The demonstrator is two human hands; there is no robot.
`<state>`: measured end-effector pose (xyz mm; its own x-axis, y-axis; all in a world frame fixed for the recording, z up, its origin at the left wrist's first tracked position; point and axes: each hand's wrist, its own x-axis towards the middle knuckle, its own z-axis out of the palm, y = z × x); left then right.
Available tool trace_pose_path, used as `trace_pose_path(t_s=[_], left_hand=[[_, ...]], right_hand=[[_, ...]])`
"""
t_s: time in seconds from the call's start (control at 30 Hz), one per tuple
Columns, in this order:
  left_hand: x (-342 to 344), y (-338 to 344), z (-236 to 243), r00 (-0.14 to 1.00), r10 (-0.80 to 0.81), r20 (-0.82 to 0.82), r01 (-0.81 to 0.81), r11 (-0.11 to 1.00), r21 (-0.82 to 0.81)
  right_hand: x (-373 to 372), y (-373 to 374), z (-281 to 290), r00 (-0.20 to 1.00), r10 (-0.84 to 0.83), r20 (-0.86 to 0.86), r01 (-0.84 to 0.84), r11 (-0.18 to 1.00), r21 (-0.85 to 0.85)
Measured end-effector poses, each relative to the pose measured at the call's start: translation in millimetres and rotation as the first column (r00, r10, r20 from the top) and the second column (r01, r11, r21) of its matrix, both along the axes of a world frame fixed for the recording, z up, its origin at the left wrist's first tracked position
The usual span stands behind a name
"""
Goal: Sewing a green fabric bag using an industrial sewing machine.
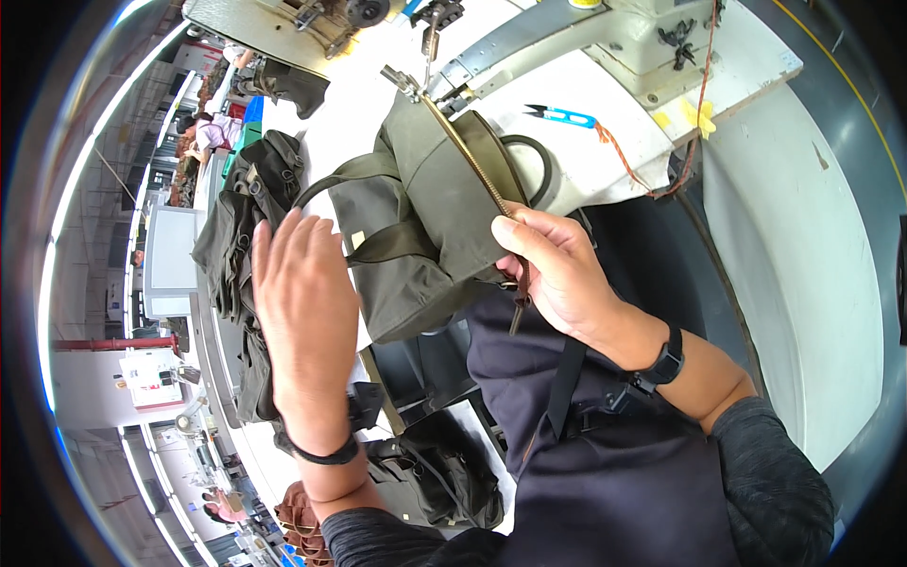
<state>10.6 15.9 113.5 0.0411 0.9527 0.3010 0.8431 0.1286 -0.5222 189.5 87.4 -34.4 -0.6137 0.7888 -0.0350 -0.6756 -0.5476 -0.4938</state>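
Note:
An olive green canvas bag (416, 180) with dark carrying straps lies on the white sewing table. A zipper (470, 156) with brass teeth runs along its upper edge, from the sewing machine's presser foot (404, 83) down toward me. My right hand (553, 269) pinches the near end of this zipper between thumb and fingers, and a brown tail hangs below the grip. To the left, my left hand (307, 293) is raised with fingers stretched, beside a bag strap (350, 175). Its fingers are slightly blurred, and I see nothing held in it.
Blue-handled thread snips (562, 116) lie right of the bag, near an orange cord (619, 161). The sewing machine arm (529, 47) crosses the top. More dark green bags (250, 217) are piled on the left, others (439, 477) below. Another person (210, 137) sits far left.

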Motion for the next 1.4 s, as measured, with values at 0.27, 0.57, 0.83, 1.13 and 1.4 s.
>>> trace_pose_path(t_s=[0.27, 0.57, 0.83, 1.13, 1.4], left_hand=[[61.5, 31.1, -51.5, 0.913, -0.053, 0.403, 0.053, 0.999, 0.012], [54.9, 29.4, -63.9, 0.890, -0.071, 0.450, 0.041, 0.996, 0.076], [38.5, 46.3, -67.9, 0.888, -0.113, 0.446, 0.057, 0.989, 0.138], [18.4, 67.9, -77.0, 0.876, -0.188, 0.444, 0.088, 0.967, 0.237], [8.6, 78.1, -79.8, 0.864, -0.232, 0.446, 0.105, 0.951, 0.292]], right_hand=[[3.8, 1.2, 2.0, 0.995, 0.018, 0.095, -0.022, 0.999, 0.041], [5.6, 9.6, -6.9, 0.992, -0.010, 0.127, -0.021, 0.971, 0.239], [-9.5, 23.8, -4.7, 0.982, -0.052, 0.182, 0.001, 0.963, 0.270], [-27.3, 43.0, -0.7, 0.983, -0.021, 0.181, -0.013, 0.982, 0.187], [-36.6, 53.9, 1.2, 0.982, -0.044, 0.183, 0.004, 0.977, 0.213]])
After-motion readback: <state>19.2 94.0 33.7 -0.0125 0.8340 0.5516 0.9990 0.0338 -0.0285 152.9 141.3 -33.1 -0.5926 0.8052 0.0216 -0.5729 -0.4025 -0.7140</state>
